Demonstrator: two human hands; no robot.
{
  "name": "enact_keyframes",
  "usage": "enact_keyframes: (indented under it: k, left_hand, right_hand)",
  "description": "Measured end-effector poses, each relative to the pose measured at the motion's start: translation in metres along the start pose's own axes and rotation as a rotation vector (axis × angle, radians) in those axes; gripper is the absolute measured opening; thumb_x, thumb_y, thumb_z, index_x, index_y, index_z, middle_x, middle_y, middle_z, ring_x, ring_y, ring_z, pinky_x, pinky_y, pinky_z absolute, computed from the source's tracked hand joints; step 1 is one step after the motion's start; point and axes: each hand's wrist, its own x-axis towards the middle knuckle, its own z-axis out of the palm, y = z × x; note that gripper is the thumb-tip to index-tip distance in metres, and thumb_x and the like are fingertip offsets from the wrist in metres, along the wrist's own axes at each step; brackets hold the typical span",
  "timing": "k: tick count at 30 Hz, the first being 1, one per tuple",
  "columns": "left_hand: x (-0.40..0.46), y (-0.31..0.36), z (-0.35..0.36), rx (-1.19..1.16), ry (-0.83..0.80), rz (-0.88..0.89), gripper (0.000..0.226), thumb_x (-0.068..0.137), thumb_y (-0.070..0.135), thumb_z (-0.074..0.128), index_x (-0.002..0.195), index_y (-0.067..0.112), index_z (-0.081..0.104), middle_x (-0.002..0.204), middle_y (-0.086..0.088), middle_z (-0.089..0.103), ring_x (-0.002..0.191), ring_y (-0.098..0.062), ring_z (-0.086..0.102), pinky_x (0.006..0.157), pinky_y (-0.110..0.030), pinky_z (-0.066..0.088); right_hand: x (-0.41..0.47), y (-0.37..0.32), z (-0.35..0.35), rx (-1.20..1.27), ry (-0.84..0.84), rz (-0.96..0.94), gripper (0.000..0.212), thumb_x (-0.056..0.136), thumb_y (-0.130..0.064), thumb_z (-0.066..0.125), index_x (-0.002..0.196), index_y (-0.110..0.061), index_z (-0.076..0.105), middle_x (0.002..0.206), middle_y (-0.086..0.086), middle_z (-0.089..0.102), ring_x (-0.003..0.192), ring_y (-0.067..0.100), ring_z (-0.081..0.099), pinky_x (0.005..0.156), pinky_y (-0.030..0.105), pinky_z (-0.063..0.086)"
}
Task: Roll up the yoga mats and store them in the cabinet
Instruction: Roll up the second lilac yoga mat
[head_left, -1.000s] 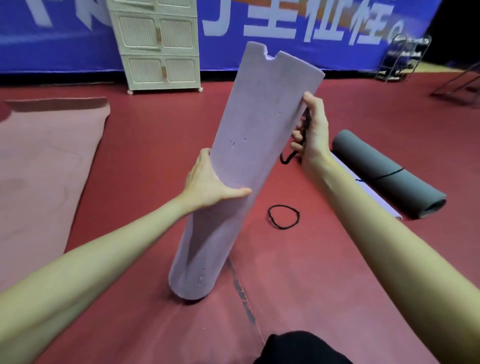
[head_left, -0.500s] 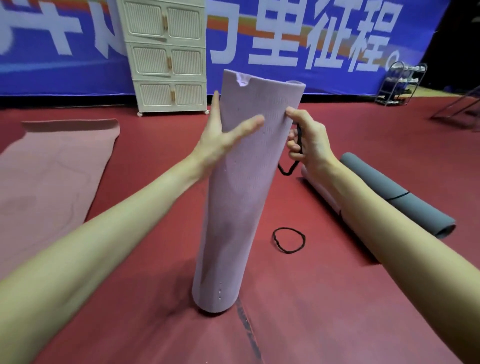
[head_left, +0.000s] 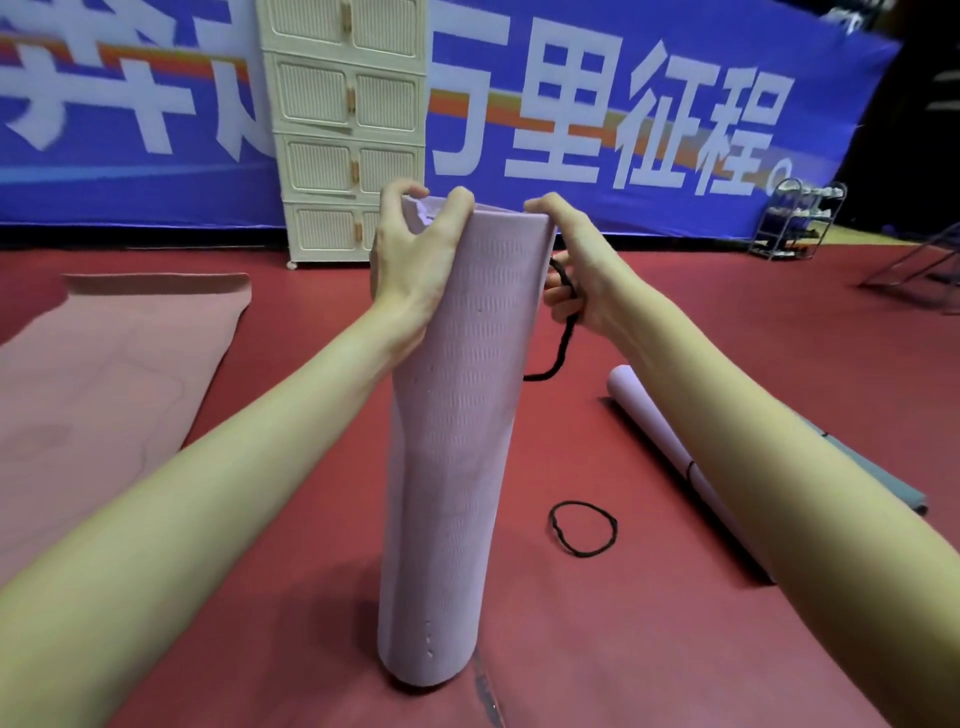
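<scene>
right now both forearms reach forward and a little up, meeting at the top of a rolled lilac yoga mat (head_left: 447, 415) that stands upright on its end on the red floor (head_left: 649, 649). the left hand (head_left: 410, 260) wraps the top rim from the left, thumb hooked over the near edge and fingers curled over the top into the roll's opening. the right hand (head_left: 576, 260) pinches the rim on the other side, its lower fingers also curled round a black elastic band (head_left: 563, 332) that hangs down in a loop beside the roll.

the mat looks like soft foam, matte, with rows of small ribbed dashes down its face and a few tiny perforations near the bottom; the top edge on the left is slightly ragged. a second black band (head_left: 584, 527) lies as a thin ring on the floor just right of the roll's base. further right lie a slim lilac roll (head_left: 654, 421) with a band round it and, beyond the right forearm, a grey rolled mat (head_left: 883, 478), mostly hidden. a pink mat (head_left: 104, 374) lies flat and unrolled on the left.

behind stands a cream plastic cabinet (head_left: 345, 130), stacked tiers of slatted double doors, all closed, against a blue banner (head_left: 623, 104) with large white characters. a wire rack (head_left: 800, 218) stands far right.
</scene>
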Motion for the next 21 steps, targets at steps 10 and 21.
enact_keyframes:
  k: [10,21]
  left_hand:
    - [0.009,-0.031,-0.019,-0.062,0.033,0.018,0.059,0.063,0.062,0.057,0.109,0.025,0.053,0.089,0.022,0.054,0.077,0.006,0.052,0.072,-0.020,0.039]
    - [0.008,-0.023,-0.031,0.093,0.025,0.195,0.047,0.072,0.047,0.052,0.115,0.028,0.058,0.115,0.008,0.050,0.090,0.012,0.044,0.074,-0.001,0.032]
  right_hand:
    - [0.018,0.027,0.035,0.017,0.004,0.029,0.060,0.061,-0.075,0.060,0.068,-0.022,0.033,0.059,-0.004,0.024,0.047,0.013,0.019,0.042,0.025,0.019]
    - [0.012,0.026,0.036,-0.002,-0.079,0.042,0.059,0.071,-0.074,0.059,0.064,-0.021,0.034,0.059,-0.003,0.026,0.053,0.012,0.018,0.044,0.026,0.016]
